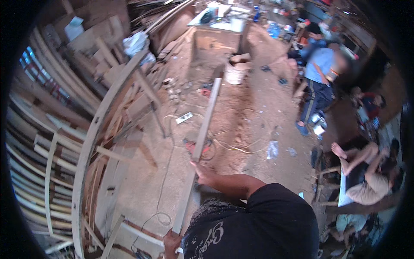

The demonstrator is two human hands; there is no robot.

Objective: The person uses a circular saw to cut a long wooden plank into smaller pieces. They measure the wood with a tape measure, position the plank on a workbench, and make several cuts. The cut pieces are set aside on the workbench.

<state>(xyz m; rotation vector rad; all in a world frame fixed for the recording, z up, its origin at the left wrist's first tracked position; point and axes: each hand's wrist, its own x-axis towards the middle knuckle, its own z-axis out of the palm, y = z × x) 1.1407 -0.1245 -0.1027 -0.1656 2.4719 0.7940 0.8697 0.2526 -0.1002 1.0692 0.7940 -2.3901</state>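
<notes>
A long, straight wooden plank [210, 110] slants from the middle of the floor down toward my dark T-shirt. My right arm reaches across to the left, and my right hand [205, 174] is closed on the plank about midway along. Lower down, my left hand [171, 242] grips the plank's near part, its fingers bent over the edge. A red power tool [192, 146] lies on the floor beside the plank, partly hidden by it. Another red tool [206, 91] rests farther off, next to the plank's far end.
A white power strip [184, 118] and looping yellow cord [235, 149] lie on the dusty floor. A curved wooden frame [88, 151] and stacked timber stand left. A white bucket [235, 74] is ahead. At right are a person in blue [320, 64] and a seated person [368, 185].
</notes>
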